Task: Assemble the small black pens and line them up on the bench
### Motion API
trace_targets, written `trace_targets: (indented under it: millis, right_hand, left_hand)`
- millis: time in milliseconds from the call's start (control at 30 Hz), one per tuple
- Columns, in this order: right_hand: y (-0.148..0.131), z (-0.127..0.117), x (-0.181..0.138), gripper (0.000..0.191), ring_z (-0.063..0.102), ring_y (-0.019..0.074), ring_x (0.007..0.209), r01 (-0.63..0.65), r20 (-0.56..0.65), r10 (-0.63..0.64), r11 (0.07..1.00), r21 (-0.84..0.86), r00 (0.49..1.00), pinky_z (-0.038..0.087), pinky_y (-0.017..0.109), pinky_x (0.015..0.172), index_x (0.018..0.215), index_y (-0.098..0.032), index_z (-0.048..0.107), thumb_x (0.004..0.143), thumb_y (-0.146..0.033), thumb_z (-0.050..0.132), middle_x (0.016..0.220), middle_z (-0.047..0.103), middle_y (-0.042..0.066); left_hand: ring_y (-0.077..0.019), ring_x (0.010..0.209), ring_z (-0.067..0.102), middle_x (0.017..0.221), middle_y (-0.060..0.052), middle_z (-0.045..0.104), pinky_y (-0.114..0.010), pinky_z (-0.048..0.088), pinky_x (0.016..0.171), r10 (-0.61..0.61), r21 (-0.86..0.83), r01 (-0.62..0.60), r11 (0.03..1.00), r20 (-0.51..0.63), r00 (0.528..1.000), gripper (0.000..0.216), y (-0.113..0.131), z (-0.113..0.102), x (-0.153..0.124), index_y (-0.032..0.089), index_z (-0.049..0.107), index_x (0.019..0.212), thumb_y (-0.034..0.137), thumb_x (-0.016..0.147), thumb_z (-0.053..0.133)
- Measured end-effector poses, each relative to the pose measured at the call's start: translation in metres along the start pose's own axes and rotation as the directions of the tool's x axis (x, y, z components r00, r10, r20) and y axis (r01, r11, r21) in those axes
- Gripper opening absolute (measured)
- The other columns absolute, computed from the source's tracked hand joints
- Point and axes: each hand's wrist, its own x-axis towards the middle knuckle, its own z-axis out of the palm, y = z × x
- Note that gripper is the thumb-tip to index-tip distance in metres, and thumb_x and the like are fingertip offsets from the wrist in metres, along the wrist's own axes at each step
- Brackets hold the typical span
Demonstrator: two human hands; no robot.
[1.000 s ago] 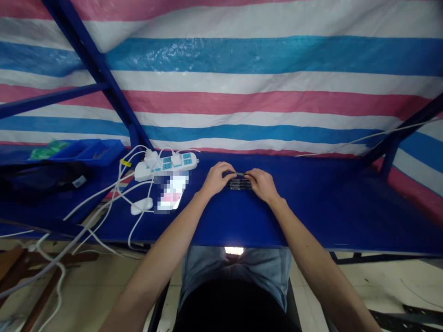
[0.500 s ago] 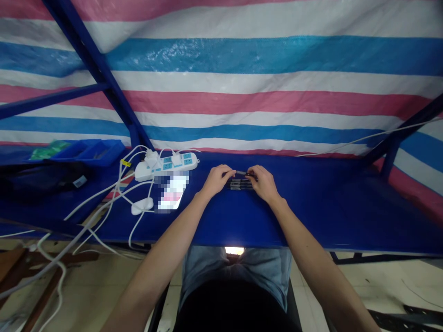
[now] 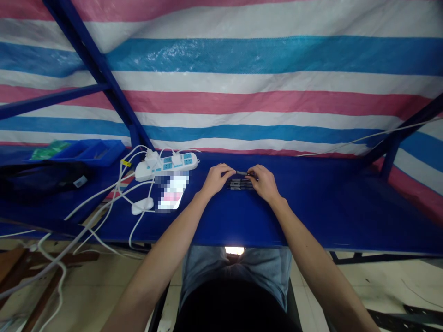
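Observation:
A dark pen (image 3: pixel 241 173) spans the gap between my two hands, just above the blue tabletop. My left hand (image 3: pixel 218 177) pinches its left end between thumb and fingers. At the other end, my right hand (image 3: pixel 262 180) has its fingers closed on the same pen. Several similar black and grey pens (image 3: pixel 238 185) lie side by side on the table just below it, their right ends partly covered by my right hand. The small details of the pens are too fine to make out.
Left of my hands are a white power strip (image 3: pixel 166 167) with plugs, a lit phone (image 3: pixel 174 192), a white oval device (image 3: pixel 142 206) and tangled white cables. Further left sit a blue divided tray (image 3: pixel 100 151) and a black bag (image 3: pixel 41 180). A striped sheet (image 3: pixel 259 101) hangs behind.
Both hands hold nearly the same place, with the pen between them shifted only very slightly. The pens lying on the table look almost unchanged.

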Motion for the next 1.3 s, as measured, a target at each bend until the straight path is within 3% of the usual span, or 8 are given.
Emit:
trace_targets:
  millis: [267,367,500,733,967,1133,1300]
  right_hand:
    - [-0.0003,0.0022,-0.0005,0.019,0.066,0.0229,0.088,-0.017,0.099,0.021,0.999,-0.037,0.995,0.045,0.035,0.08,0.096,-0.023,0.073,0.102,-0.028,0.056,0.098,0.076,0.007]
    - [-0.003,0.0009,-0.0003,0.01,0.065,0.0228,0.087,-0.016,0.05,0.016,1.0,-0.008,0.999,0.045,0.035,0.079,0.096,-0.022,0.071,0.098,-0.025,0.062,0.096,0.073,0.006]
    - [-0.0029,-0.0001,-0.0006,0.006,0.064,0.023,0.088,-0.003,0.004,0.003,1.0,0.017,1.0,0.046,0.034,0.079,0.094,-0.022,0.07,0.096,-0.025,0.064,0.093,0.071,0.006]
    - [0.0006,0.002,-0.0011,0.016,0.066,0.0217,0.084,-0.004,0.057,0.006,0.999,-0.041,0.998,0.045,0.035,0.079,0.097,-0.024,0.076,0.1,-0.028,0.061,0.095,0.076,0.004]
    - [-0.0012,0.0012,-0.0006,0.016,0.066,0.0245,0.091,0.004,-0.066,-0.004,1.0,0.005,0.998,0.047,0.037,0.082,0.097,-0.024,0.075,0.1,-0.033,0.062,0.094,0.074,0.007]
    - [-0.0001,0.0021,-0.0005,0.021,0.065,0.0239,0.087,0.006,-0.04,-0.004,0.999,0.051,0.999,0.048,0.036,0.08,0.096,-0.024,0.077,0.101,-0.034,0.06,0.089,0.074,0.006]
    - [0.0019,0.0015,0.0002,0.015,0.063,0.0252,0.09,0.007,-0.064,-0.005,1.0,0.022,0.998,0.048,0.039,0.082,0.096,-0.024,0.076,0.099,-0.032,0.063,0.093,0.075,0.006]
  left_hand:
    - [-0.0198,0.086,0.068,0.093,-0.004,0.077,-0.035,0.053,0.084,-0.001,-0.011,0.001,1.0,-0.023,1.0,0.01,0.0005,-0.0014,0.0002,0.023,0.08,0.096,0.03,0.088,0.08]
    - [-0.0198,0.086,0.068,0.094,-0.003,0.077,-0.034,0.053,0.083,-0.026,0.007,0.026,1.0,0.009,1.0,0.015,0.0017,-0.0005,0.0002,0.023,0.079,0.101,0.032,0.089,0.078]
    - [-0.0199,0.09,0.072,0.094,-0.003,0.079,-0.035,0.053,0.089,-0.026,0.008,0.025,1.0,0.038,0.999,0.018,0.0017,0.0001,-0.0002,0.023,0.08,0.092,0.029,0.099,0.064]
    - [-0.0206,0.087,0.074,0.093,-0.002,0.08,-0.035,0.055,0.087,-0.046,-0.024,0.046,0.999,-0.004,0.999,0.014,0.004,-0.0022,-0.0006,0.024,0.081,0.089,0.031,0.095,0.071]
    - [-0.0209,0.088,0.072,0.097,-0.004,0.08,-0.036,0.054,0.086,-0.047,0.036,0.045,0.998,0.063,0.997,0.016,0.001,-0.0001,-0.0006,0.024,0.08,0.097,0.033,0.097,0.068]
    - [-0.0204,0.085,0.071,0.092,-0.004,0.079,-0.035,0.054,0.083,-0.041,0.028,0.041,0.999,0.003,0.999,0.011,0.0001,0.0004,-0.0009,0.022,0.079,0.091,0.029,0.094,0.072]
    - [-0.0206,0.086,0.073,0.095,-0.004,0.08,-0.034,0.055,0.083,-0.052,-0.008,0.052,0.999,0.058,0.997,0.018,0.0025,-0.0005,-0.0016,0.022,0.079,0.097,0.038,0.095,0.07]
